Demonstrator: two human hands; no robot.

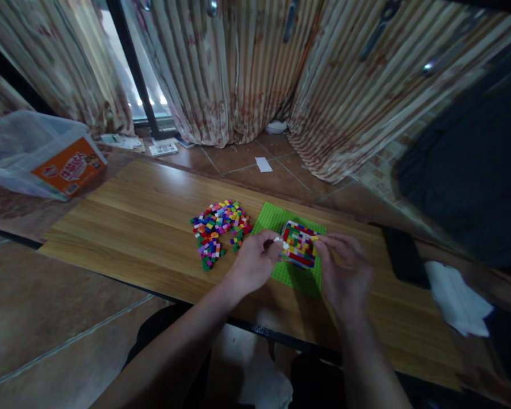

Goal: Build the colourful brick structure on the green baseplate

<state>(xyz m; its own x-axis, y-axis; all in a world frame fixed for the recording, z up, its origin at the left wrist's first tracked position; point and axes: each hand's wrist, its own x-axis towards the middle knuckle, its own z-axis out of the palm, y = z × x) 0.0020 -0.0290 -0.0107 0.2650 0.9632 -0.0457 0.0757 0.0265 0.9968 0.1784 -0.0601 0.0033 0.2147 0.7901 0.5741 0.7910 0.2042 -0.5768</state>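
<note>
A block structure of many-coloured toy bricks (298,243), with red, blue and white walls, stands on a green studded baseplate (270,216). My left hand (253,261) is closed at its left side, pinching a small white brick (280,243) between thumb and forefinger. On the opposite side my right hand (347,272) has thumb and forefinger together at the structure's upper right edge, with a small yellow brick (314,238) at the tips. Left of the baseplate, loose toy bricks (221,224) of several colours lie in a spread-out pile.
The wooden table (145,227) runs across the view. A clear plastic bin (29,147) with an orange label stands at far left. At right lie a black phone-like slab (404,255) and white tissue-like sheets (457,298). Striped curtains (230,74) hang behind.
</note>
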